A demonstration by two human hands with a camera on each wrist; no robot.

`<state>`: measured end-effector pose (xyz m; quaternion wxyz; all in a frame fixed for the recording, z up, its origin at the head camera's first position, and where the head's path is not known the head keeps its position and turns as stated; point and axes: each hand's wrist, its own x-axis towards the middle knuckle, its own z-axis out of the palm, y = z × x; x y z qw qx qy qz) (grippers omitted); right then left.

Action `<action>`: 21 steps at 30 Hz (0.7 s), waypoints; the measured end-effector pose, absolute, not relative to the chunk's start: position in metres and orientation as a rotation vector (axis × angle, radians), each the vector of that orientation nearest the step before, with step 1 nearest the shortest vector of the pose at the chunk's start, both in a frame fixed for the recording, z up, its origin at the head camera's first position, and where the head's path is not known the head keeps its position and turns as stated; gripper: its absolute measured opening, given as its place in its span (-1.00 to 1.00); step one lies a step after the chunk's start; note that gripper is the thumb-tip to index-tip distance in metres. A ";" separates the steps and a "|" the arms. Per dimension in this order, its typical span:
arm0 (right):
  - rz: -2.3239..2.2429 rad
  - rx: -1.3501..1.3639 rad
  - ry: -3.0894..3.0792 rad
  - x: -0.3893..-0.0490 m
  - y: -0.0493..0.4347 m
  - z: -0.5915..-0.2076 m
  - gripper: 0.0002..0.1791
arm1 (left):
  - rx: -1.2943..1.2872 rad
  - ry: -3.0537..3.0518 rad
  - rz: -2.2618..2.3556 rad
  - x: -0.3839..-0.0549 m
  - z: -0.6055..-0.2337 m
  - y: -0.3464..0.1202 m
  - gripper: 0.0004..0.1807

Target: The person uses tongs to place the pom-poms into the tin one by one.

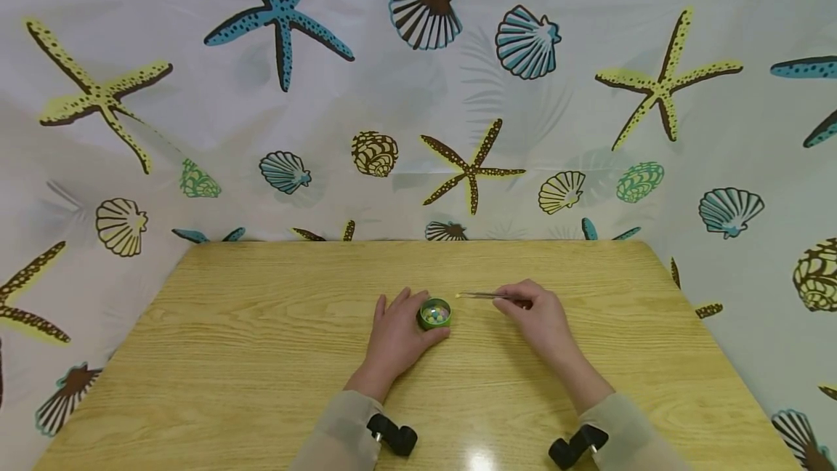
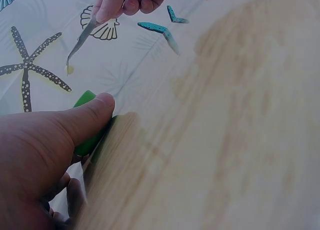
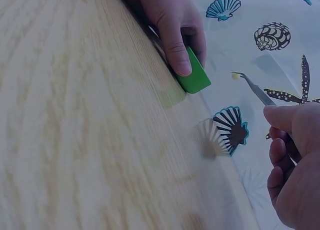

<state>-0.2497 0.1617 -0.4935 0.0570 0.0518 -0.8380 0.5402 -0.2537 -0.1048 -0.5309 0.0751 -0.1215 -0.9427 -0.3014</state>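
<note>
My left hand point(image 1: 397, 335) grips a small round green container point(image 1: 426, 323) on the table, thumb on the near side and fingers behind. Several small coloured pieces point(image 1: 435, 316) lie inside it. The thumb point(image 2: 95, 113) presses against the green wall point(image 3: 196, 80) of the container. To the right, my right hand point(image 1: 538, 315) pinches metal tweezers point(image 1: 484, 295) with bent tips, pointing left. A tiny yellow piece point(image 3: 235, 76) sits at the tweezer tips, above the table and just right of the container.
The wooden table point(image 1: 261, 325) stretches out around both hands. A pale cloth point(image 1: 327, 93) printed with starfish and shells hangs behind it and along both sides. Black camera mounts point(image 1: 392, 435) sit on both wrists.
</note>
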 end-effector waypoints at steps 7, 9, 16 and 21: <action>1.643 0.186 -2.555 -0.247 0.155 -0.497 -0.88 | -0.362 -2.830 -0.903 -0.254 -0.531 -0.104 -0.14; 1.645 0.202 -2.557 -0.247 0.154 -0.498 -0.88 | -0.360 -2.832 -0.901 -0.254 -0.531 -0.104 -0.14; 1.625 0.243 -2.575 -0.246 0.149 -0.500 -0.89 | -0.358 -2.833 -0.905 -0.254 -0.531 -0.105 -0.14; 1.612 0.256 -2.576 -0.245 0.147 -0.502 -0.87 | -0.361 -2.825 -0.912 -0.254 -0.531 -0.104 -0.15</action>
